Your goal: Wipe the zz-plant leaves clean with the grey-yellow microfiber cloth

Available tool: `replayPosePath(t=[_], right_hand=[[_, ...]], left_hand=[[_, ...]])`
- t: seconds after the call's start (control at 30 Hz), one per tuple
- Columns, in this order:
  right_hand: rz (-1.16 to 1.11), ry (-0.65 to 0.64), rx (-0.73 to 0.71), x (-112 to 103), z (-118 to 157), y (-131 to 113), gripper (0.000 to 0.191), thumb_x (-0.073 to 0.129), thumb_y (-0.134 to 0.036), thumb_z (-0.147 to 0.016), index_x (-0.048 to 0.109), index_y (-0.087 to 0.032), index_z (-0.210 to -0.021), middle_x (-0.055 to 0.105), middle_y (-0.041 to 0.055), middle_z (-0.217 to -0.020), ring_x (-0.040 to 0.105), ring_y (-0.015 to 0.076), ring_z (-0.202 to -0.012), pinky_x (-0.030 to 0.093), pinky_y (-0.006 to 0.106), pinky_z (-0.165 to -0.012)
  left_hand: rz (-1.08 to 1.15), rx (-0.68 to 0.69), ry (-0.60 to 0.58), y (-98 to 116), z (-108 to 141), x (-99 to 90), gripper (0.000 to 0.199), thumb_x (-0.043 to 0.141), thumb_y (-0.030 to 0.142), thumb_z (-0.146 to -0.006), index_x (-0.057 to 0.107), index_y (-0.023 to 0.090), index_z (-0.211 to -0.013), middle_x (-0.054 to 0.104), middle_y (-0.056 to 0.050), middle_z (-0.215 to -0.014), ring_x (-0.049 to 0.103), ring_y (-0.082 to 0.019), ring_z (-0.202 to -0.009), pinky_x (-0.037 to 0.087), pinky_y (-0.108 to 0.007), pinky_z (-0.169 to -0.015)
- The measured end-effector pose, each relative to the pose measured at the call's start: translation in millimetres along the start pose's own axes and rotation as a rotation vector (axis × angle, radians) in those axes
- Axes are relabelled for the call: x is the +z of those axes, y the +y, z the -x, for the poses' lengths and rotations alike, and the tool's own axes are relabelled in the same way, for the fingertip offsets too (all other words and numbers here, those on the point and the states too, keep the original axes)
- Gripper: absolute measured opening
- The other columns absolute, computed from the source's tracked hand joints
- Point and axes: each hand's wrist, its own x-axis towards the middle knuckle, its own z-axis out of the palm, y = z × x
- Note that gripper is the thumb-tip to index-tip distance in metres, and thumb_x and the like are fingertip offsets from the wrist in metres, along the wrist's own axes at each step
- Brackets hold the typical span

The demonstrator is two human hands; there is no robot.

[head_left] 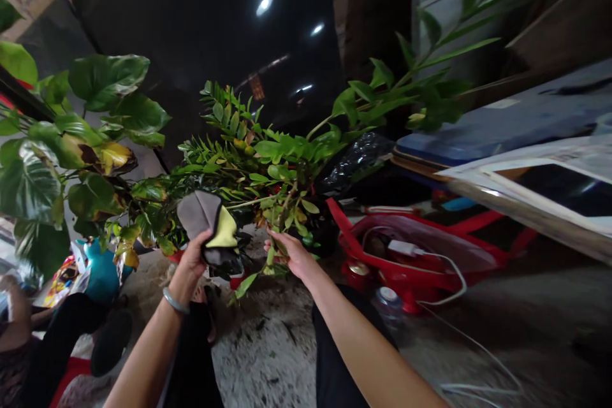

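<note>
My left hand [195, 256] is closed on a folded cloth [199, 213], grey with a yellow-green side, in front of the plants. To its right, my right hand [289, 252] pinches a leafy green stem [272, 255] low on a bushy potted plant [291, 159]. The tips of the right fingers are partly hidden by leaves. One long stem of small leaves [382, 99] stretches up to the right. The cloth and the held stem are apart.
A broad-leafed plant [90, 140] with some yellowed leaves stands at the left, above a teal object [101, 271] and another person's arm [18, 309]. At the right are a red bag [415, 268] with a white cable, a clear bottle [389, 306] and a table [502, 121].
</note>
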Motion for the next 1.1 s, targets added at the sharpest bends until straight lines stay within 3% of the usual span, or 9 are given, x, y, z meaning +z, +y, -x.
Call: replayPosePath(t=[0.17,0.3,0.4,0.47,0.57,0.7,0.8,0.97,1.1], right_hand=[[-0.001,-0.015,-0.003,-7,0,0,0.014,0.074,-0.028,-0.082,0.064,-0.021,-0.089,0.073,0.0012,-0.070,0.070,0.0171,-0.058,0.050,0.022,-0.042],[0.026,-0.072,0.010,-12,2,-4,0.013,0.071,-0.030,-0.086,0.065,-0.021,-0.093,0.075,0.0025,-0.074,0.073,0.0176,-0.064,0.053,0.022,-0.046],[0.055,-0.044,0.049,-9,2,-4,0.012,0.071,-0.028,-0.086,0.064,-0.020,-0.093,0.075,0.0037,-0.073,0.074,0.0190,-0.064,0.054,0.023,-0.045],[0.059,-0.046,0.053,-7,3,-3,0.013,0.072,-0.027,-0.086,0.064,-0.019,-0.092,0.076,0.0043,-0.073,0.074,0.0192,-0.064,0.054,0.024,-0.046],[0.058,-0.056,0.042,-6,6,-5,0.014,0.073,-0.027,-0.085,0.063,-0.019,-0.092,0.076,0.0038,-0.073,0.073,0.0189,-0.062,0.054,0.024,-0.045],[0.069,-0.084,0.024,-15,11,-10,0.023,0.075,-0.031,-0.083,0.067,-0.020,-0.101,0.075,0.0026,-0.074,0.073,0.0183,-0.064,0.050,0.021,-0.044],[0.088,-0.121,0.004,-21,11,-12,0.027,0.077,-0.035,-0.082,0.068,-0.020,-0.103,0.075,0.0031,-0.076,0.073,0.0180,-0.065,0.051,0.022,-0.046],[0.041,-0.112,-0.037,-15,8,-8,0.023,0.075,-0.034,-0.083,0.066,-0.020,-0.099,0.076,0.0041,-0.077,0.074,0.0186,-0.067,0.054,0.023,-0.050],[0.034,-0.108,-0.053,-7,9,-5,0.022,0.072,-0.033,-0.084,0.065,-0.021,-0.101,0.077,0.0041,-0.077,0.074,0.0193,-0.068,0.054,0.023,-0.049]], left_hand=[[-0.192,-0.226,-0.248,-53,40,-25.1,0.047,0.085,0.018,-0.048,0.078,0.007,-0.094,0.080,-0.016,-0.082,0.076,-0.032,-0.075,0.058,-0.034,-0.063],[-0.101,-0.120,-0.277,-10,49,-32.7,0.033,0.085,0.019,-0.053,0.079,0.012,-0.085,0.079,-0.009,-0.072,0.074,-0.027,-0.064,0.059,-0.033,-0.062],[0.083,0.045,-0.165,30,17,-8.8,0.018,0.082,0.020,-0.063,0.078,0.016,-0.080,0.080,-0.006,-0.075,0.075,-0.024,-0.069,0.061,-0.031,-0.068],[0.146,0.104,-0.080,34,-7,12.5,0.017,0.078,0.019,-0.070,0.077,0.018,-0.087,0.081,-0.005,-0.080,0.076,-0.024,-0.076,0.062,-0.032,-0.075],[0.050,-0.001,-0.020,6,-19,28.2,0.020,0.078,0.018,-0.071,0.076,0.014,-0.091,0.080,-0.006,-0.077,0.077,-0.025,-0.075,0.062,-0.034,-0.077],[-0.153,-0.252,-0.210,-39,16,3.2,0.039,0.085,0.017,-0.057,0.078,0.012,-0.094,0.081,-0.011,-0.083,0.078,-0.033,-0.086,0.062,-0.039,-0.079],[-0.170,-0.209,-0.329,-32,37,-12.4,0.046,0.086,0.015,-0.049,0.079,0.012,-0.095,0.082,-0.012,-0.087,0.077,-0.036,-0.092,0.061,-0.041,-0.083],[0.019,0.072,-0.170,20,-2,31.7,0.022,0.082,0.019,-0.061,0.076,0.013,-0.081,0.081,-0.007,-0.080,0.077,-0.029,-0.085,0.061,-0.036,-0.085],[0.030,0.066,-0.150,9,-40,62.8,0.031,0.085,0.017,-0.064,0.075,0.012,-0.094,0.081,-0.007,-0.083,0.077,-0.026,-0.085,0.060,-0.034,-0.085]])
